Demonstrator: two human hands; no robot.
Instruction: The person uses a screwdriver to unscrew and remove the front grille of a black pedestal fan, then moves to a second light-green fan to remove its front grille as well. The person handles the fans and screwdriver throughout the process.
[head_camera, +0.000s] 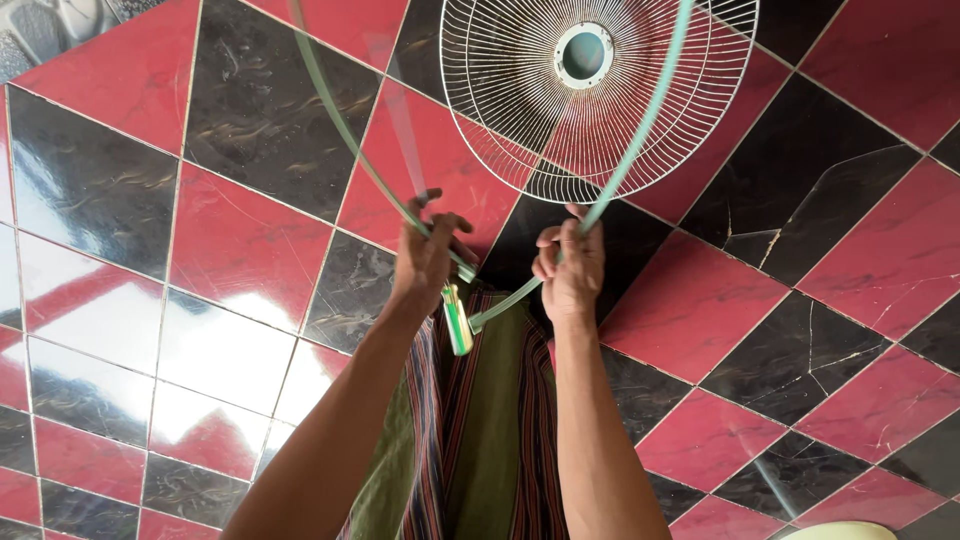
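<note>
Both hands grip a thin green rim band (640, 130): the left hand (428, 262) is closed on one end, the right hand (570, 268) on the other, raised above the tiled floor (200, 200). The white wire fan guard (600, 90) lies beyond (partly cut off at the top edge). Keeping both ends level should help them meet; the small clasp (458, 318) is blurred.

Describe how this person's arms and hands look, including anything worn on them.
Both forearms are bare from the bottom edge of the picture up to the wrists: no sleeves show. The left hand and the right hand wear no gloves, and no watch, ring or bracelet is visible. Below the arms lies a striped cloth garment in olive green, dark red and dark blue stripes.
</note>
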